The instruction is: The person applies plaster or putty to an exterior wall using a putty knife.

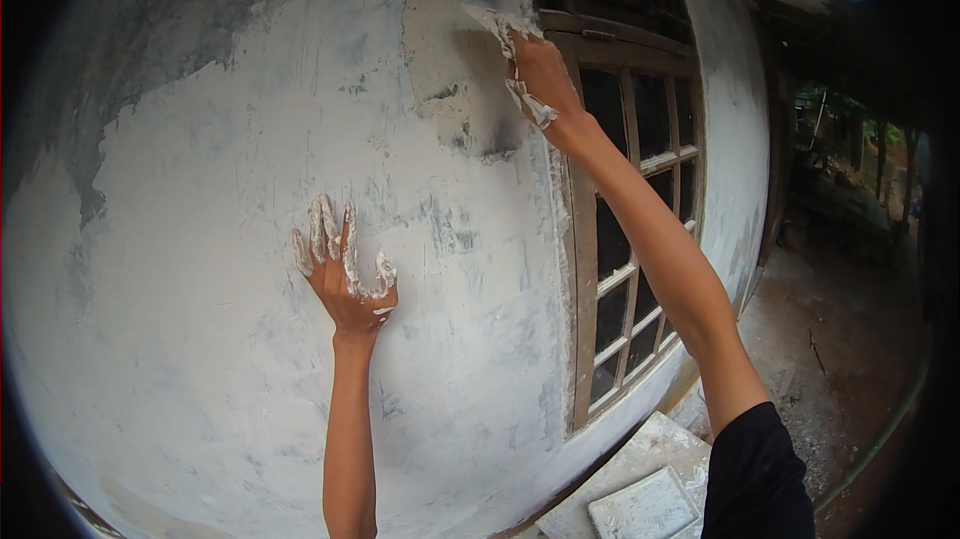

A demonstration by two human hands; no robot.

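1. Right hand (545, 79): raised high, at the upper right of the bare patch (428, 49), just beside the window (652, 117). Fingers bent, tips hidden by hand and white paste (541, 113). Couldn't tell if they were clamped on a tool or just a clump of paste.
2. Left hand (352, 284): lower, down-left of the patch. Fingers apart, pointing up, thumb out to the right, palm side to the wall (230, 269). Gripped nothing; fingers coated white. Contact or slight gap: couldn't tell.
3. Patch: grey-beige, rough-edged, dark marks low down. Wall around it mostly white with grey streaks; top left dark grey.
4. Step, my read: spreading paste on the patch, window side. Coverage looked well short.
5. Next move, my read: called for a flat, even pass leftward over the patch, light pressure, clear of the frame (582, 339). Paste hung ragged at the right hand's lower edge, so drips were a risk.
6. Farther out: low bench (640, 454) at bottom right, flat panel (645, 507) on it, both pale and smeared. Ground (790, 409) beyond.
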